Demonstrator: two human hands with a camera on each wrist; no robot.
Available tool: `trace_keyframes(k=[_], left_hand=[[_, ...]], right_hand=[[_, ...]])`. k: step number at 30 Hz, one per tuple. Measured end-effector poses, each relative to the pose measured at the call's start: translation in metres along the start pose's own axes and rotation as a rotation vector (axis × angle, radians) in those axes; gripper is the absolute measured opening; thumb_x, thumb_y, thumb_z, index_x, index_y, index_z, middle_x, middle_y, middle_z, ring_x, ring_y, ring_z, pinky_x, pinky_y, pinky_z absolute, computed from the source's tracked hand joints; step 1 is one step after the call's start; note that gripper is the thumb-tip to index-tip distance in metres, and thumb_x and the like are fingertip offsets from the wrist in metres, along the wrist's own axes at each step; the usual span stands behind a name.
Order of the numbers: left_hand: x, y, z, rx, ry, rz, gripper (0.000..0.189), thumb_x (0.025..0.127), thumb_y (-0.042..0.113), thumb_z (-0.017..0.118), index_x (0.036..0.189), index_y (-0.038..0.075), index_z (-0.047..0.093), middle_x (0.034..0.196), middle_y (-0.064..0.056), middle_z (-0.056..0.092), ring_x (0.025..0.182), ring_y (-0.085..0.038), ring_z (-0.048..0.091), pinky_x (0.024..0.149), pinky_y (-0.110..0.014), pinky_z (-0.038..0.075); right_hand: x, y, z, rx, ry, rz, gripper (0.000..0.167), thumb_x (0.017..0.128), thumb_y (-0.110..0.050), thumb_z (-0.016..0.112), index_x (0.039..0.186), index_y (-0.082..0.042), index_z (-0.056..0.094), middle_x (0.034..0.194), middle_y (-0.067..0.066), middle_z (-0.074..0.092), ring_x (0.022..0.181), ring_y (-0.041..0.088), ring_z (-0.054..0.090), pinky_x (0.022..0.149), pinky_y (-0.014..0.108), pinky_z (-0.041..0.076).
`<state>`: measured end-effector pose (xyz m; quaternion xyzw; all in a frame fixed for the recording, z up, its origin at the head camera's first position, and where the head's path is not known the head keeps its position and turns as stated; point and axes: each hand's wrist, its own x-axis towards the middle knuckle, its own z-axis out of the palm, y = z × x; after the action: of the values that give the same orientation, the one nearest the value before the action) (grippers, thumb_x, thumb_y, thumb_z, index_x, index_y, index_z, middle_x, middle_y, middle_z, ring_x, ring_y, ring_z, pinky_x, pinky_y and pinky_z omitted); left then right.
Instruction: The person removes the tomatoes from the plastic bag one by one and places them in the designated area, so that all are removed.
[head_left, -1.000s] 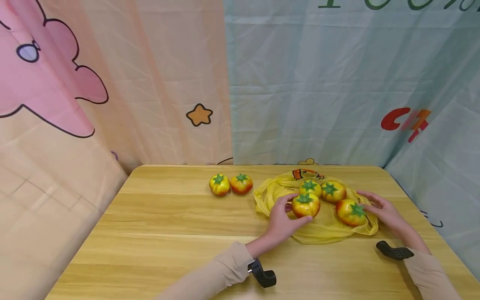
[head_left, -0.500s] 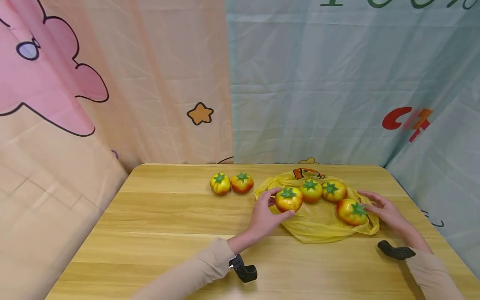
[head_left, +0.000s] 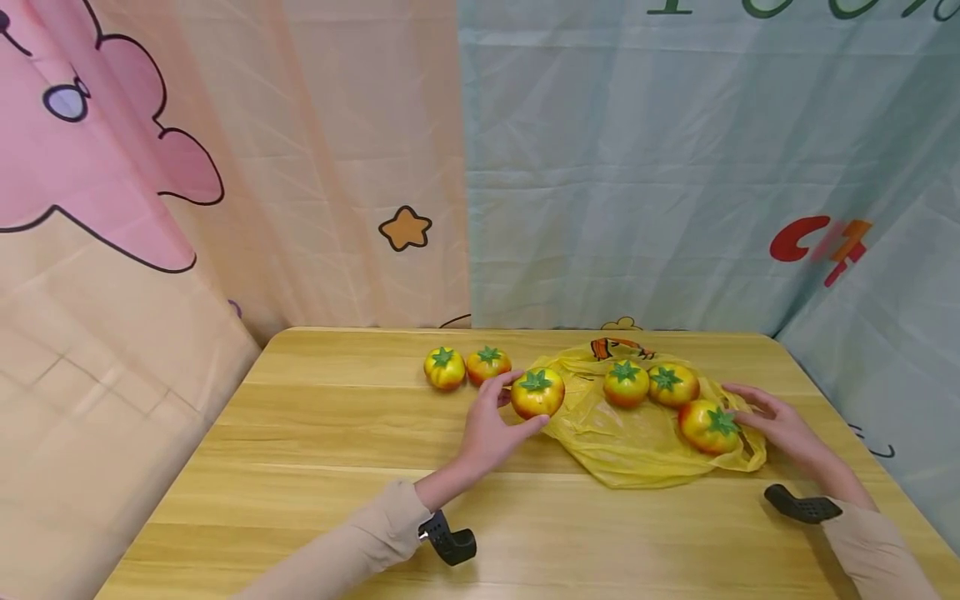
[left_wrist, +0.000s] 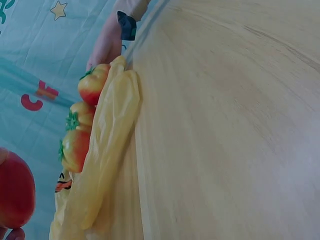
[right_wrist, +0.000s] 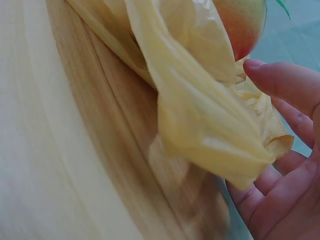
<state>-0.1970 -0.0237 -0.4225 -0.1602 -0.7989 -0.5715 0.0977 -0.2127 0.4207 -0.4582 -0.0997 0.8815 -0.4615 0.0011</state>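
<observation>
In the head view my left hand [head_left: 486, 432] grips a yellow-red tomato [head_left: 538, 393] with a green leafy top, between thumb and fingers. It is over the left edge of a flattened yellow plastic bag [head_left: 626, 458]. The left wrist view shows part of this held tomato [left_wrist: 16, 190]. My right hand [head_left: 783, 429] is at the bag's right edge beside another tomato [head_left: 705, 427]. In the right wrist view its thumb points toward that tomato [right_wrist: 244, 22], and its loosely bent fingers lie by the bag [right_wrist: 210, 125]. Two more tomatoes, one in front [head_left: 626, 385] and one behind [head_left: 673, 384], rest on the bag.
Two tomatoes, one yellower [head_left: 444, 369] and one redder [head_left: 488, 365], stand side by side on the wooden table [head_left: 300, 467], left of the bag. A printed curtain [head_left: 600, 167] hangs behind the table's far edge.
My left hand has moved left with its tomato, from among the others on the bag to the bag's left edge. The right hand has stayed nearly in place.
</observation>
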Motion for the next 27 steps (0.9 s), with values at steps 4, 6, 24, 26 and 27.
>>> trace_keyframes(k=[4,6,24,26,27], left_hand=[[-0.004,-0.006,-0.015,0.041,0.025,0.017,0.068,0.074,0.023,0.083,0.132,0.006,0.052,0.123,-0.011,0.054,0.107,-0.025,0.056,0.096,-0.046,0.048],[-0.006,-0.008,-0.023,0.05,0.04,0.014,0.067,0.074,0.023,0.083,0.132,0.006,0.052,0.122,-0.011,0.054,0.106,-0.025,0.056,0.095,-0.046,0.048],[-0.017,-0.025,-0.086,0.126,0.175,0.006,0.067,0.072,0.015,0.084,0.131,0.004,0.053,0.119,-0.015,0.056,0.104,-0.027,0.058,0.095,-0.047,0.049],[-0.019,-0.028,-0.093,0.13,0.19,-0.011,0.067,0.073,0.015,0.084,0.132,0.004,0.053,0.121,-0.015,0.055,0.106,-0.027,0.057,0.096,-0.046,0.049],[-0.02,-0.029,-0.097,0.134,0.199,-0.019,0.067,0.073,0.015,0.084,0.132,0.004,0.052,0.123,-0.014,0.055,0.107,-0.027,0.057,0.096,-0.046,0.049]], right_hand=[[-0.001,0.001,0.001,0.005,-0.001,-0.02,0.048,0.099,-0.019,0.052,0.142,-0.002,0.041,0.115,-0.042,0.039,0.103,-0.03,0.035,0.077,0.0,0.034],[-0.001,0.001,0.001,0.005,0.004,-0.033,0.047,0.099,-0.019,0.053,0.142,-0.002,0.042,0.116,-0.042,0.039,0.104,-0.03,0.035,0.077,-0.001,0.034],[0.0,0.005,0.001,0.001,-0.002,-0.048,0.044,0.099,-0.018,0.052,0.142,-0.01,0.044,0.122,-0.038,0.041,0.104,-0.03,0.034,0.077,-0.001,0.033],[0.0,0.005,0.001,0.007,-0.005,-0.05,0.044,0.099,-0.018,0.052,0.142,-0.016,0.045,0.128,-0.034,0.042,0.105,-0.03,0.033,0.078,-0.001,0.033],[0.0,0.005,0.001,0.01,-0.006,-0.05,0.044,0.099,-0.018,0.052,0.143,-0.018,0.044,0.131,-0.033,0.041,0.105,-0.03,0.032,0.079,-0.001,0.032]])
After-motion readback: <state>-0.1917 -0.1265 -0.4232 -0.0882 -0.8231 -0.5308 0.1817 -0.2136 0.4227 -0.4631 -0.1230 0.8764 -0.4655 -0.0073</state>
